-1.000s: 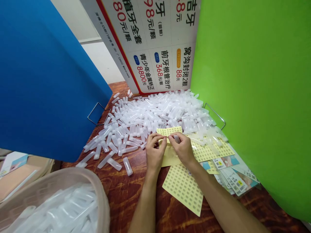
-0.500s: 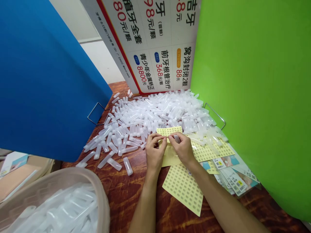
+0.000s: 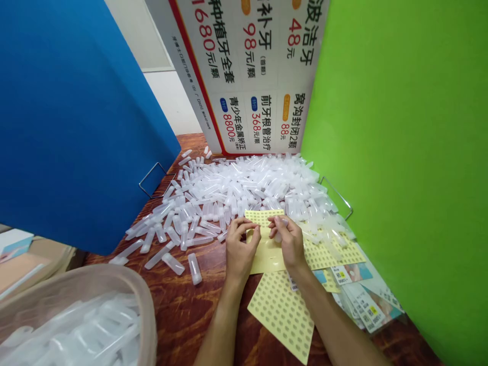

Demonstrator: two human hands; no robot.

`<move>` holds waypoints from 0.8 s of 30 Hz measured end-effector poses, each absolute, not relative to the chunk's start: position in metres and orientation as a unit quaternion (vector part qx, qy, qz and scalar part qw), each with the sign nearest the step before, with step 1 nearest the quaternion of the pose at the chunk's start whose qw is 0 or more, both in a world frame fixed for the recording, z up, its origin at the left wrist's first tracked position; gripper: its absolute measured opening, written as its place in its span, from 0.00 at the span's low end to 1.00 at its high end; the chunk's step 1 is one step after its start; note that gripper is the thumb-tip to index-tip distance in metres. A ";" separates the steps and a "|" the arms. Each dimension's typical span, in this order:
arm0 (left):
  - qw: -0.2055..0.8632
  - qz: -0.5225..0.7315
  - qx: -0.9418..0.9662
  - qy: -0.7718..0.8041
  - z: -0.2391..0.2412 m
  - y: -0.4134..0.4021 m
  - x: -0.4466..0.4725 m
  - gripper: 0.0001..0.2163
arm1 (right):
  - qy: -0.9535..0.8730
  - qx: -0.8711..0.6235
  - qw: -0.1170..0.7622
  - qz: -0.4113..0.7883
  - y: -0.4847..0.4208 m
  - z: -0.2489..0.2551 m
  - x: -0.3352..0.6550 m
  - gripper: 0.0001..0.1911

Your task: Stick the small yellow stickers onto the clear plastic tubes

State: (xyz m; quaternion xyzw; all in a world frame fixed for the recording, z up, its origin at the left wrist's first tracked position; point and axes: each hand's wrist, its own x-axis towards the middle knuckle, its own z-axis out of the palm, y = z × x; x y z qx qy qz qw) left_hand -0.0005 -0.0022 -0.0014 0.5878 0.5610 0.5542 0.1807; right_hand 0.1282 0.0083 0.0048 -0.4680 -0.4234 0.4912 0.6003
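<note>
Hands [image 3: 238,251], two, pinch one yellow sticker sheet [image 3: 263,217]

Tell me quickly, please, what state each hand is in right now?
Left hand: closed, pinching the yellow sticker sheet.
Right hand: closed around a small clear tube, it seems.

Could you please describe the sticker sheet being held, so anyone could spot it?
Find the pile of clear tubes beside the green board. At its near edge, one yellow sheet curls up between left hand and right hand; other sheets lie flat.
</note>
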 end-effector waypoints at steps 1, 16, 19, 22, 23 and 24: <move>0.152 0.553 0.598 0.560 -0.001 -0.002 0.001 0.03 | -0.406 -0.450 0.617 0.502 0.010 0.004 0.129 0.18; -0.093 0.576 0.620 0.524 0.008 -0.010 0.006 0.06 | -0.225 -0.364 0.652 0.626 0.019 -0.002 0.136 0.14; -0.111 0.584 0.619 0.514 0.012 -0.013 0.009 0.05 | -0.226 -0.356 0.655 0.627 0.020 -0.004 0.135 0.14; -0.115 0.585 0.625 0.504 0.012 -0.015 0.013 0.05 | -0.242 -0.352 0.646 0.633 0.020 -0.006 0.136 0.16; -0.115 0.585 0.627 0.502 0.012 -0.015 0.014 0.05 | -0.245 -0.351 0.644 0.633 0.020 -0.006 0.136 0.17; -0.115 0.586 0.627 0.500 0.012 -0.015 0.015 0.05 | -0.247 -0.351 0.643 0.634 0.020 -0.006 0.136 0.17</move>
